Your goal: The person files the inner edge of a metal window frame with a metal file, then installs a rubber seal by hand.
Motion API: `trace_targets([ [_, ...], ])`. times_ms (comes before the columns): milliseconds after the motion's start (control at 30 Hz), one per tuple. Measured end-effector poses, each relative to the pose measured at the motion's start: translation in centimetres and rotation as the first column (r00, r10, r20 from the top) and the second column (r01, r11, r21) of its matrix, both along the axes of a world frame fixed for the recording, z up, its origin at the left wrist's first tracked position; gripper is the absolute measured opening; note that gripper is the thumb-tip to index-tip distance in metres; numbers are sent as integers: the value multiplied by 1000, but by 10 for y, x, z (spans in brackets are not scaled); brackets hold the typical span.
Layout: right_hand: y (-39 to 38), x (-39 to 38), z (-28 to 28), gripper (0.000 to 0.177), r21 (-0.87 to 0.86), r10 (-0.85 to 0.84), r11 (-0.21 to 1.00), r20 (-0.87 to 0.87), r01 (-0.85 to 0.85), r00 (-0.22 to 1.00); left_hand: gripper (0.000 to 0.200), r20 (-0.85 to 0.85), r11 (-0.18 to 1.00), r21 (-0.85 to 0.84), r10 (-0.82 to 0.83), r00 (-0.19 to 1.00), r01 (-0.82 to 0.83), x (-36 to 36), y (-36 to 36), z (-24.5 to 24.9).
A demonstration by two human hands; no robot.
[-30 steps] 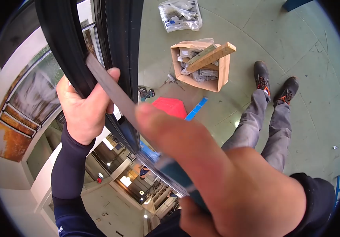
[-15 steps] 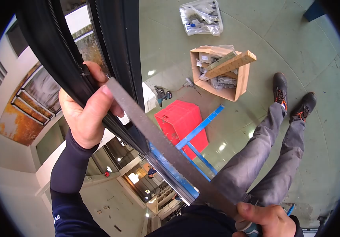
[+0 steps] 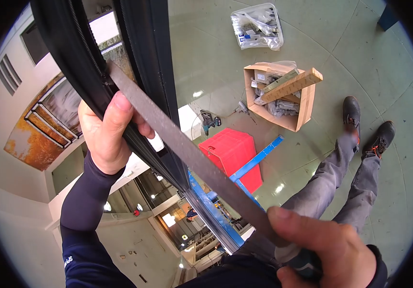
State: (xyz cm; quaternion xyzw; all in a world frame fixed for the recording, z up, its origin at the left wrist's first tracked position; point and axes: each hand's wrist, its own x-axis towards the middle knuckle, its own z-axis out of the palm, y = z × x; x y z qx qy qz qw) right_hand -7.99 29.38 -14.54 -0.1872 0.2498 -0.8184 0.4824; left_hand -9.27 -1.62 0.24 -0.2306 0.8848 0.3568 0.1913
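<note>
One long, flat, grey metal file [image 3: 194, 156] slants away from the black grooved bar [image 3: 69, 53], tip beside it. Looks stiff, middling-heavy, probably rough; best held by its dark teal handle [image 3: 305, 263], where the person's right hand [image 3: 329, 242] is clamped. Left hand [image 3: 101, 132] wraps the bar.

The green floor [image 3: 379, 62] bears a carton [image 3: 306, 106], red crate [image 3: 233, 149], seemingly a drill [image 3: 209, 121].

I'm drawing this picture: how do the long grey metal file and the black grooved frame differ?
The long grey metal file is slim and flat; the black grooved frame is bulkier. The right hand holds the file; the left hand grips the frame. Both are long.
</note>
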Motion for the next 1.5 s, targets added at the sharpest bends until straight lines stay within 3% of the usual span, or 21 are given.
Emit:
trace_targets([
  [133, 5, -15, 5, 65, 24, 42, 999, -77, -40, 996, 36, 9, 999, 34, -3, 1000, 3, 0, -8, 2],
  [233, -6, -25, 14, 65, 81, 35, 996, -136, -25, 990, 27, 104, 992, -94, 96, 990, -86, -7, 6, 5],
  [300, -27, -41, 21, 67, 81, 57, 995, -90, -50, 994, 23, 46, 983, -163, 97, 994, -88, -8, 9, 2],
  [367, -41, -54, 29, 69, 81, 88, 993, -49, -84, 995, 6, -11, 979, -193, 64, 998, -65, -10, 18, -4],
  [467, -39, -54, 33, 72, 94, 98, 991, -51, -93, 994, 6, -38, 972, -226, 58, 998, -65, -10, 21, -5],
  [533, -40, -53, 40, 74, 112, 95, 990, -56, -88, 994, 5, -52, 986, -156, 47, 998, -54, -12, 20, -5],
  [767, -60, -92, 81, 77, 152, 153, 973, 126, -171, 980, 5, -16, 993, -101, 60, 998, -61, -11, 18, -3],
  [933, -51, -61, 60, 74, 165, 60, 986, -112, -41, 992, 4, -33, 988, -156, -19, 999, 13, -14, 16, -3],
  [1033, -69, -74, 63, 74, 164, 102, 983, -92, -86, 991, 3, -27, 995, -87, 47, 999, -49, -11, 14, -4],
  [1433, -62, -58, 49, 78, 184, 122, 979, -179, -89, 976, 5, -25, 991, -119, 61, 998, -64, -13, 16, -4],
  [1500, -58, -48, 41, 78, 152, -7, 987, -298, 55, 954, 6, -6, 989, -137, 62, 998, -62, -15, 17, -4],
])
